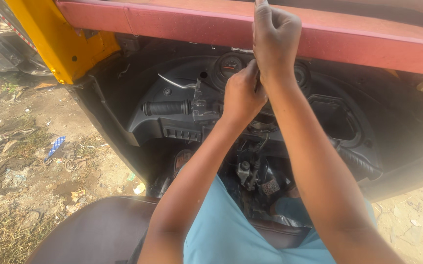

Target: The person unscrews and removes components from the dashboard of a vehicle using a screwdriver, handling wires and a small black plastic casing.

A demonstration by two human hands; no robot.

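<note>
Both hands meet at the picture's 12 o'clock: right hand [276, 36] fisted against the red bar [358, 39], left hand [243, 95] curled below it, contents hidden (thin wire perhaps). Dial [231, 66] behind; handlebar grip [166, 107] at 9 o'clock, seat [94, 230] at 7.

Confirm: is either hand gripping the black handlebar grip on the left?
No. The handlebar grip sits bare, while the left hand is closed by the round gauge and the right hand is up at the red panel.
</note>
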